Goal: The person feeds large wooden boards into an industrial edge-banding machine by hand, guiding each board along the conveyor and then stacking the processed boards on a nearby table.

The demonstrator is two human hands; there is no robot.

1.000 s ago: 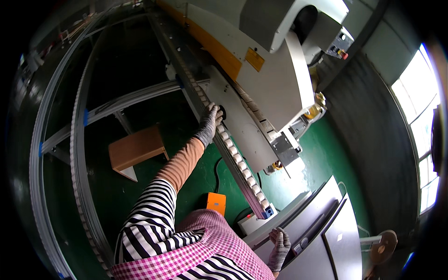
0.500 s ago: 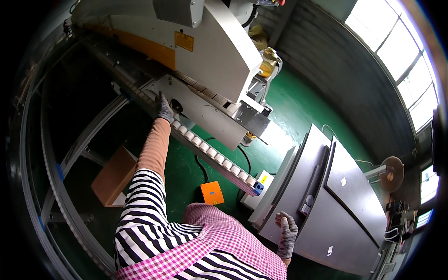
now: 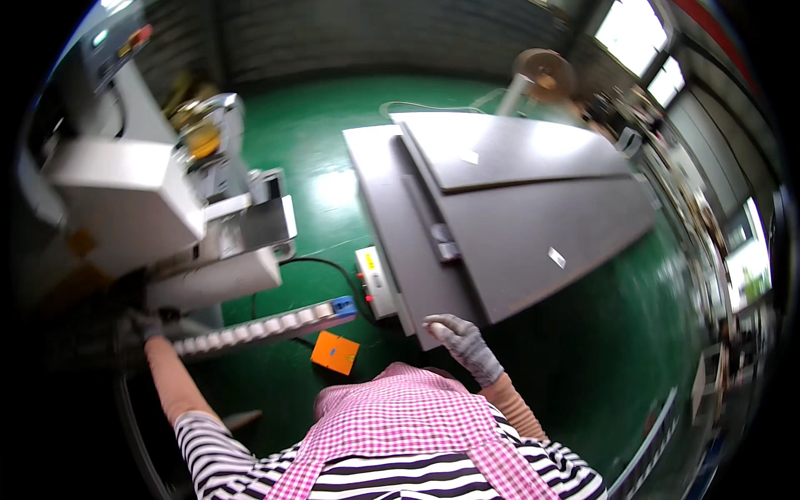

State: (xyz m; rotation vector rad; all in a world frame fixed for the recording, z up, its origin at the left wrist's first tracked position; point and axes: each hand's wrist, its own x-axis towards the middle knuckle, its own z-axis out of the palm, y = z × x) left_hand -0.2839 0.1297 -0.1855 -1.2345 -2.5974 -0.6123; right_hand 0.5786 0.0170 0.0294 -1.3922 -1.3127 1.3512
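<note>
Green floor [image 3: 312, 108] extended beneath grey panels [image 3: 533, 221] at far right and a roller rail [image 3: 262, 329] at near left. The left hand [image 3: 148, 324] was at the rail, grip too blurred to tell; the right hand [image 3: 467, 345], slack, fingers loosely bent, was by the panels' near corner.

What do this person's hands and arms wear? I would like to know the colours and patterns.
The left hand, blurred, and the right hand wear grey gloves; the right one looks mottled. Plain undersleeves, creased on the right, cover the forearms below black-and-white striped sleeves.
</note>
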